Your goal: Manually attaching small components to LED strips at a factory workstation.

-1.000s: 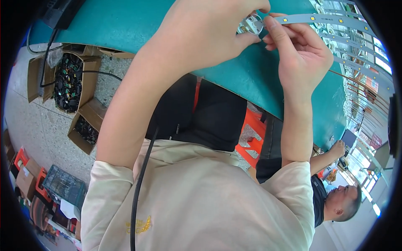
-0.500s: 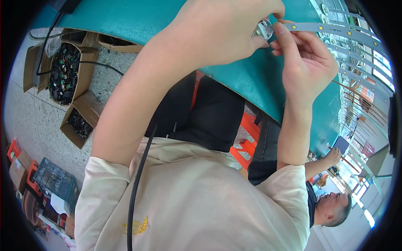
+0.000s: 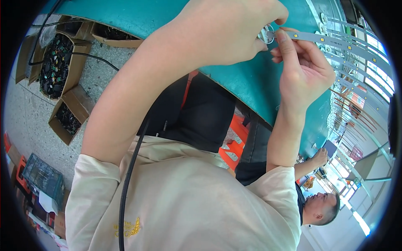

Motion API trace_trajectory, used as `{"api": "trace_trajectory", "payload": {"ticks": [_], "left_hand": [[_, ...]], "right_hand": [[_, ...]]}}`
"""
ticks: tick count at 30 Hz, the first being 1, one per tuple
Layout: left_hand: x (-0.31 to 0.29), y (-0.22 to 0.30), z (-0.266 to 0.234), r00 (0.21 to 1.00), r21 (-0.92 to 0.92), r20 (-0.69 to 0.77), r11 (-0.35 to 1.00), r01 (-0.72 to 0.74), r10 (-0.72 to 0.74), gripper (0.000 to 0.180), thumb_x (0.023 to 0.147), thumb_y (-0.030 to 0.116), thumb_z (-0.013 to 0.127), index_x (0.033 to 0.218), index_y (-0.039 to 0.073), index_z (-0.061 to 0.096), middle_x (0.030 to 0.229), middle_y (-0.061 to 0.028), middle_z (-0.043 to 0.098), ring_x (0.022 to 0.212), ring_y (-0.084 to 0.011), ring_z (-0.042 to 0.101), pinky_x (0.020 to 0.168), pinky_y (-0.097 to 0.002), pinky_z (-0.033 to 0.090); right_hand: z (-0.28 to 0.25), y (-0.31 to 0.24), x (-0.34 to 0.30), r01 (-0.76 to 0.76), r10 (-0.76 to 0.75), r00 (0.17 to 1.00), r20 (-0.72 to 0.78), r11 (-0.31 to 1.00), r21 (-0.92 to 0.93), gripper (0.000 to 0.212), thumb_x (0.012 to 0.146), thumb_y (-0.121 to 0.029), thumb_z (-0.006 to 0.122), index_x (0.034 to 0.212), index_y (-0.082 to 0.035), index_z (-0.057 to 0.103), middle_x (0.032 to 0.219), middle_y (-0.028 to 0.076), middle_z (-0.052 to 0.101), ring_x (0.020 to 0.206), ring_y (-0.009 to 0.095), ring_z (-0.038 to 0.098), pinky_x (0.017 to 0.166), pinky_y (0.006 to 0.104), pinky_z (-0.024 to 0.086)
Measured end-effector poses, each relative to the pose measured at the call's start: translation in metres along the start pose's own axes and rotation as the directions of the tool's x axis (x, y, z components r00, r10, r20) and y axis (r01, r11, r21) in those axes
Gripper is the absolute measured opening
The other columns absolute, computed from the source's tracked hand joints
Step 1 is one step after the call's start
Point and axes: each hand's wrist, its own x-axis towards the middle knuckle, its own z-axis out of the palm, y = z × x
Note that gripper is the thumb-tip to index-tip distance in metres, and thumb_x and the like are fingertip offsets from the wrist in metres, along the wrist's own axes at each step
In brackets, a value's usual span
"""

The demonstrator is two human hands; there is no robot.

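My left hand (image 3: 234, 31) reaches over the bench with its fingers closed round a small white, roundish fitting (image 3: 264, 35) with clear or shiny edges. Much of that fitting is hidden by the fingers. Close beside it, my right hand (image 3: 307, 71) pinches the end of a pale LED strip (image 3: 335, 42) between thumb and forefinger. Small yellow chips dot the strip, which runs off to the right. The strip's end lies at the fitting; whether the two are joined I cannot tell.
The green bench top (image 3: 255, 79) lies under my hands. More strips (image 3: 356, 69) stretch along its right side. A co-worker (image 3: 322, 209) sits to my right. Cartons of small dark parts (image 3: 56, 67) stand on the floor at left, near a black cable (image 3: 96, 58) and a wire crate (image 3: 44, 175).
The view has shifted slightly, so the surroundings sit further left. Both hands keep their hold, and the fitting and strip end remain close together.
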Motion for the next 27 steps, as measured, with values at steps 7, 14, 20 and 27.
{"api": "trace_trajectory", "payload": {"ticks": [7, 14, 20, 27], "left_hand": [[-0.004, -0.001, 0.001, 0.997, 0.033, -0.073, 0.999, -0.004, 0.006, 0.016, 0.074, 0.009, 0.069, 0.089, 0.004, 0.065, 0.077, -0.0187, 0.064, 0.082, -0.0385, 0.062, 0.073, -0.0454, 0.049], [-0.001, -0.003, -0.002, 0.998, -0.081, -0.025, 0.995, 0.053, -0.055, 0.010, 0.070, 0.004, 0.068, 0.077, 0.000, 0.063, 0.071, -0.0236, 0.063, 0.077, -0.0422, 0.064, 0.067, -0.0460, 0.052], [-0.007, -0.002, -0.013, 1.000, -0.075, -0.015, 0.997, 0.022, -0.023, 0.010, 0.072, 0.006, 0.069, 0.078, -0.001, 0.064, 0.076, -0.0231, 0.065, 0.080, -0.0411, 0.066, 0.069, -0.0442, 0.053], [-0.007, -0.001, -0.015, 1.000, -0.101, -0.007, 0.995, 0.026, -0.027, 0.012, 0.071, 0.008, 0.071, 0.078, -0.001, 0.064, 0.078, -0.0238, 0.066, 0.083, -0.0413, 0.066, 0.072, -0.0445, 0.053]], "right_hand": [[0.006, -0.003, -0.003, 0.111, -0.108, 0.994, 0.026, 0.974, -0.198, 0.006, 0.083, 0.005, 0.073, 0.088, 0.006, 0.072, 0.069, 0.008, 0.070, 0.059, 0.009, 0.066, 0.054, 0.0197, 0.051], [0.010, -0.005, -0.003, 0.110, -0.108, 0.994, 0.022, 0.966, -0.235, 0.007, 0.085, 0.005, 0.073, 0.090, 0.009, 0.071, 0.071, 0.010, 0.069, 0.058, 0.011, 0.065, 0.053, 0.0212, 0.053], [0.010, -0.003, -0.007, 0.102, -0.103, 0.995, 0.008, 0.968, -0.228, 0.006, 0.085, 0.005, 0.073, 0.089, 0.009, 0.071, 0.072, 0.011, 0.069, 0.057, 0.011, 0.064, 0.052, 0.0217, 0.052], [0.011, -0.003, -0.005, 0.097, -0.094, 0.995, 0.026, 0.976, -0.196, 0.008, 0.086, 0.004, 0.072, 0.091, 0.009, 0.071, 0.073, 0.011, 0.070, 0.057, 0.012, 0.064, 0.052, 0.0217, 0.052]]}}
